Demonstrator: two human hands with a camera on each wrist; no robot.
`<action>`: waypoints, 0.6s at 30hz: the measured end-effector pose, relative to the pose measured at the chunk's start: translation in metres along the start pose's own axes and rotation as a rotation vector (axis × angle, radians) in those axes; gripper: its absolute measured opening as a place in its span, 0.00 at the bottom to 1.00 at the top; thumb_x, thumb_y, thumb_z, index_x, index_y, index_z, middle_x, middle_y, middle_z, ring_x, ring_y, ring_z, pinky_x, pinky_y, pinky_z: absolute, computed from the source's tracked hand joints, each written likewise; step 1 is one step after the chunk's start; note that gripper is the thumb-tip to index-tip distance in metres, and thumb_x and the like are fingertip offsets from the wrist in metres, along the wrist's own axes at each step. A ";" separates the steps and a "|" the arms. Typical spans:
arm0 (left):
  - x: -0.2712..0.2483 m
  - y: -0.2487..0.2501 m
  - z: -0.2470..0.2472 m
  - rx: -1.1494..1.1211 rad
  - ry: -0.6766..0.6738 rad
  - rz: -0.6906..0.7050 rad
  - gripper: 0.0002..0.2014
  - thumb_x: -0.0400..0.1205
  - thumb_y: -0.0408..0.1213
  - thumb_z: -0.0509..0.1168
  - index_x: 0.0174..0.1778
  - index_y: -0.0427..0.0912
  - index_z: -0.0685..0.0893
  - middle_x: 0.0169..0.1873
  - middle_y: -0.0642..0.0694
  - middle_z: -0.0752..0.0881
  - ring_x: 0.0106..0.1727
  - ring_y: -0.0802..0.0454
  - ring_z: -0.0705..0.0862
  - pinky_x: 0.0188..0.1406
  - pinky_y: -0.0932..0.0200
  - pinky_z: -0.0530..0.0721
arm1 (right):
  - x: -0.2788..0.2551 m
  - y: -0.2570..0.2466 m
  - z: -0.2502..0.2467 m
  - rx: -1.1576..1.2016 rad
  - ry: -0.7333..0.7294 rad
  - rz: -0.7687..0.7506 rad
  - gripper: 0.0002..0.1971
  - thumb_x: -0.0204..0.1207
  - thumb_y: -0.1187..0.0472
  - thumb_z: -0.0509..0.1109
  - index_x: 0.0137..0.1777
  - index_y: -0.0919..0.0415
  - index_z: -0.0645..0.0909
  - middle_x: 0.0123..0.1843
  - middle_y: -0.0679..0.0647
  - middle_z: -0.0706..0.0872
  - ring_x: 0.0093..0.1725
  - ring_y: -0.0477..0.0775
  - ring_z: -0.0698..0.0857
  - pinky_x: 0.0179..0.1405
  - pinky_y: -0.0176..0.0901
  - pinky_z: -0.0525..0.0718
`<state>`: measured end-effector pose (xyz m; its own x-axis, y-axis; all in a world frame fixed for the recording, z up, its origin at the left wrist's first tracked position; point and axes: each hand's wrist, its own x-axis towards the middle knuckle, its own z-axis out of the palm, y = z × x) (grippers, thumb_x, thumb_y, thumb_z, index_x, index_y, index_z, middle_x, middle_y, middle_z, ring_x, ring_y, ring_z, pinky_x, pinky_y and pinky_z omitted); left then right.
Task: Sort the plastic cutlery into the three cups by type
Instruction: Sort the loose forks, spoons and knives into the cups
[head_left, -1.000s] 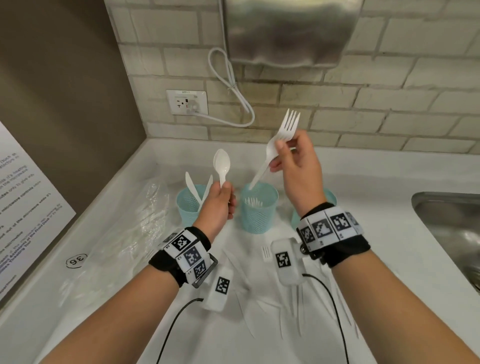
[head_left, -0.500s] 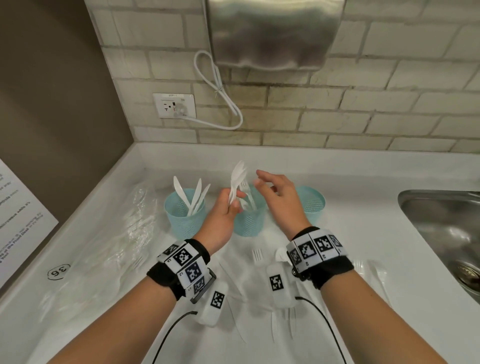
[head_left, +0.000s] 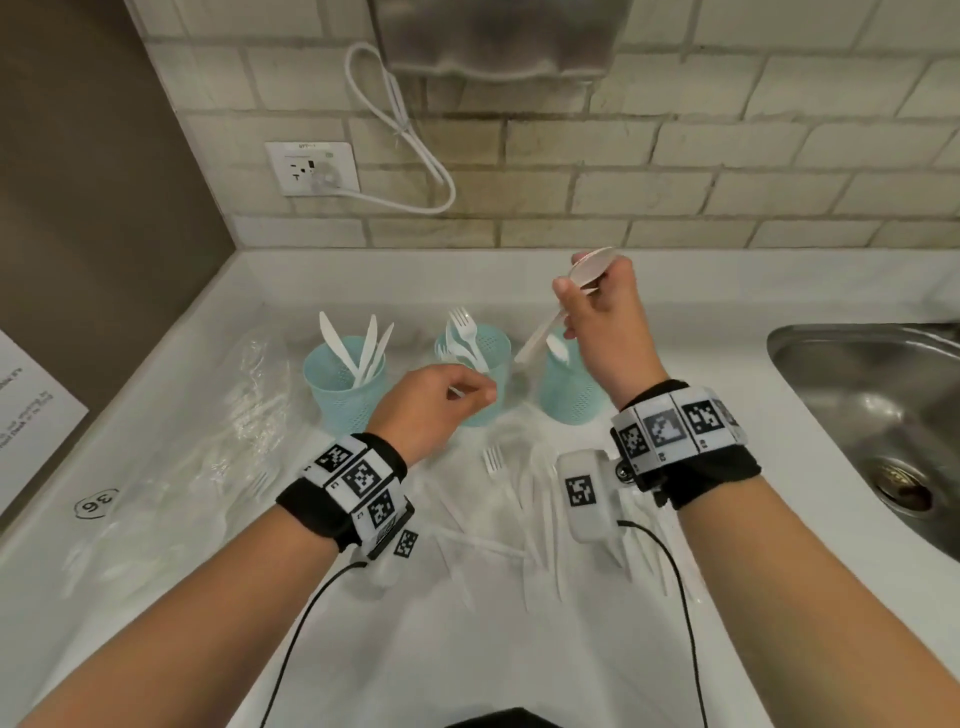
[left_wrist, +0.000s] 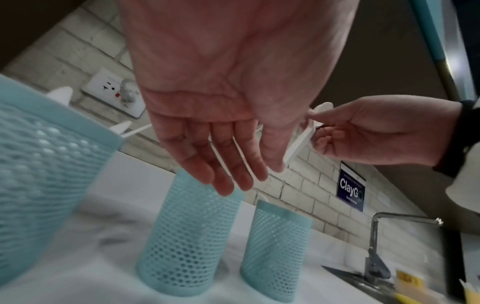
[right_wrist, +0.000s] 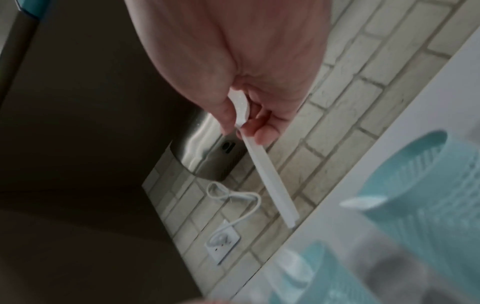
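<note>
Three teal mesh cups stand in a row on the white counter. The left cup (head_left: 340, 382) holds knives, the middle cup (head_left: 493, 345) forks, the right cup (head_left: 569, 395) one spoon. My right hand (head_left: 576, 299) pinches a white spoon (head_left: 592, 270) by its neck, bowl up. Its handle (right_wrist: 267, 179) slants down-left above the right cup. My left hand (head_left: 441, 397) hovers just in front of the middle cup. Its fingers (left_wrist: 228, 164) are straight and hold nothing. Loose white cutlery (head_left: 524, 499) lies under my wrists.
Crumpled clear plastic wrap (head_left: 208, 441) covers the counter's left part. A steel sink (head_left: 883, 415) is at the right. A wall outlet (head_left: 311, 169) with a white cable and a steel hand dryer (head_left: 493, 36) are on the brick wall.
The fork from my right hand has gone into the middle cup. The spoon has passed from my left hand to my right, which now holds it over the right cup. My left hand has dropped, empty.
</note>
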<state>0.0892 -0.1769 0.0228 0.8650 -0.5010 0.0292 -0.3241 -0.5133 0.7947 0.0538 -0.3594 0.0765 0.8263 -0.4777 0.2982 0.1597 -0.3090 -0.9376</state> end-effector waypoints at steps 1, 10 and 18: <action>-0.001 -0.004 -0.003 0.056 -0.004 -0.030 0.09 0.78 0.51 0.68 0.49 0.55 0.89 0.46 0.61 0.88 0.44 0.65 0.83 0.48 0.63 0.80 | 0.007 0.000 -0.008 -0.017 0.053 -0.014 0.09 0.81 0.62 0.65 0.57 0.54 0.67 0.46 0.46 0.77 0.47 0.52 0.79 0.51 0.51 0.80; -0.022 -0.036 -0.006 0.473 -0.413 -0.206 0.15 0.70 0.53 0.75 0.50 0.56 0.84 0.44 0.56 0.81 0.45 0.57 0.81 0.50 0.59 0.79 | 0.030 0.050 -0.020 -0.318 0.042 0.191 0.20 0.80 0.66 0.64 0.69 0.71 0.67 0.63 0.62 0.77 0.62 0.59 0.78 0.60 0.44 0.75; -0.037 -0.057 0.003 0.713 -0.471 0.038 0.12 0.74 0.48 0.73 0.52 0.60 0.84 0.46 0.59 0.72 0.53 0.57 0.72 0.48 0.60 0.70 | -0.014 0.046 -0.027 -0.406 0.062 0.065 0.24 0.74 0.67 0.70 0.70 0.60 0.72 0.68 0.60 0.68 0.65 0.57 0.75 0.72 0.48 0.73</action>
<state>0.0741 -0.1315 -0.0255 0.6503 -0.6829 -0.3328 -0.6495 -0.7271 0.2226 0.0349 -0.3889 0.0341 0.7918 -0.5515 0.2625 -0.1278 -0.5698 -0.8118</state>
